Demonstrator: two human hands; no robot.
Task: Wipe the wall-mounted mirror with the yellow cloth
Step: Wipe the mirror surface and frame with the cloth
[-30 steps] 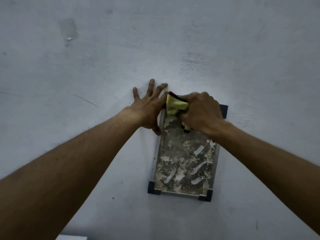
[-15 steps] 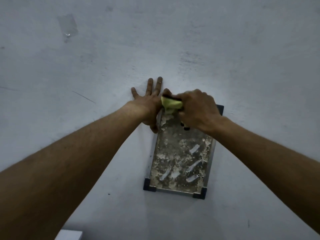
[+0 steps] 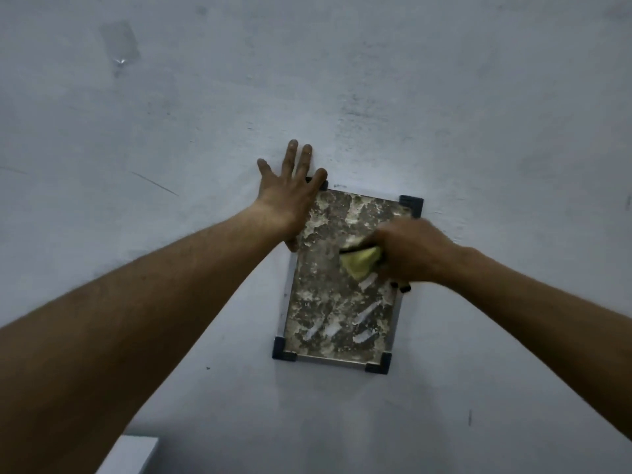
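Observation:
A small rectangular mirror with dark corner clips hangs on the pale wall; its glass is mottled with whitish blotches and a few wiped streaks low down. My right hand is closed on the yellow cloth and presses it against the glass at mid-height near the right edge. A small dark piece sticks out below that hand. My left hand lies flat with fingers spread on the wall, covering the mirror's top left corner.
The bare wall fills the view, with a patch of clear tape at upper left and a thin scratch left of the hands. A white ledge corner shows at the bottom left.
My right hand has slid the cloth from the mirror's top edge down and to the right, uncovering the upper part of the glass. My left hand stays pressed at the top left corner.

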